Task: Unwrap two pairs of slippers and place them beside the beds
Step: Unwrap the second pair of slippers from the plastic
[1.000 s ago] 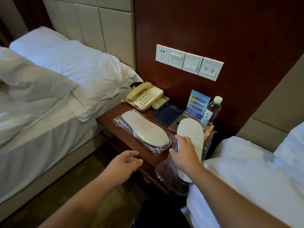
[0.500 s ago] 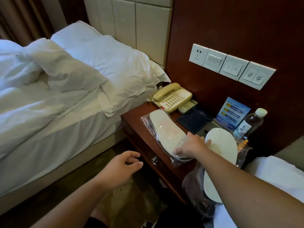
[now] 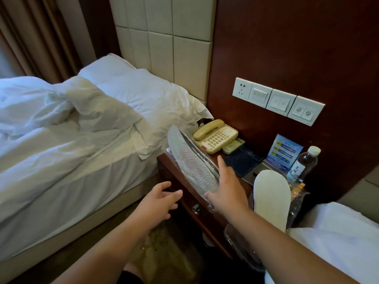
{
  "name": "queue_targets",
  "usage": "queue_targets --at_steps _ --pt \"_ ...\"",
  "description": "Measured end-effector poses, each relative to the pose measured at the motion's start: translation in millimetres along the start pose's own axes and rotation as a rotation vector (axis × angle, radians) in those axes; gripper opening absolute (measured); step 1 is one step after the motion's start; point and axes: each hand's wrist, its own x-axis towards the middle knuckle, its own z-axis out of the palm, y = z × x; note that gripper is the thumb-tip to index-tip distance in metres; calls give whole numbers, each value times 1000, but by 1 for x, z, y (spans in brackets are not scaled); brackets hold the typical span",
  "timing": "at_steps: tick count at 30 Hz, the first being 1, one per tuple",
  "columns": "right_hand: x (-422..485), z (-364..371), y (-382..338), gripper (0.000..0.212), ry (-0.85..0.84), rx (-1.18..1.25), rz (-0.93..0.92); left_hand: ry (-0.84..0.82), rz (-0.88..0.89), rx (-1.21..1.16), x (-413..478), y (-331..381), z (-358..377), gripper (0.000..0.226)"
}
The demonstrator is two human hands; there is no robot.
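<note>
Newly tilted wrapped slippers point(image 3: 192, 166), herringbone sole outward

Clear shiny plastic wrap on slippers point(image 3: 190, 167); nightstand point(image 3: 211, 220) glossy dark wood; bed sheet point(image 3: 61, 160) matt white cloth, v. wrinkly.

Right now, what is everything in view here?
wrapped slippers: one pair, white in clear plastic, tipped on edge at nightstand's left
second slipper: one showing, white, leaning in clear plastic, nightstand's right end
telephone: one, cream, nightstand's back
remote control: one, pale, beside telephone
folder: one, dark blue, nightstand's middle
info card: one, blue, against wall
water bottle: one, clear, white cap, beside card
switch plates: four, white, on wall
nightstand: one, red-brown, between beds
beds: two, white, either side
left grip: one, bare hand, open, empty, near drawer
right grip: one, bare hand, holds wrapped slippers
</note>
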Motion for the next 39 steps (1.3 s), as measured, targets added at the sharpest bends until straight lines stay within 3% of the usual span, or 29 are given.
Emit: queue_targets --at_steps 3,5,8,10,12,15,18,20,22,25,30,39 --pt "-32 -9 -15 104 167 -117 -211 -14 40 -240 -19 28 -4 98" --pt "-54 -13 -27 91 188 -112 -352 -33 67 -361 -31 47 -3 109" --pt "-80 -21 -49 76 72 -93 -578 34 89 -483 -45 65 1 88" --pt "-90 -33 -63 68 -69 -23 -649 136 118 -415 -54 69 0 70" --pt "-94 -50 -74 56 -146 95 -647 126 131 -348 -62 70 -7 61" --pt "-88 -82 -86 45 12 210 -598 -63 170 -209 -77 70 -21 58" --pt "-76 -119 -93 56 195 220 -538 -168 226 65 -92 68 -30 65" --pt "-69 -140 -98 65 252 141 -517 -231 226 124 -99 66 -35 68" --pt "-65 -154 -100 65 280 41 -506 -317 248 126 -104 65 -38 64" --pt "-67 -166 -100 39 276 64 -585 -351 306 79 -111 60 -39 52" --pt "-76 -169 -96 16 535 8 -709 -349 323 16 -123 60 -42 46" --pt "-73 -183 -97 21 592 317 -395 -395 393 -14 -140 63 -46 32"
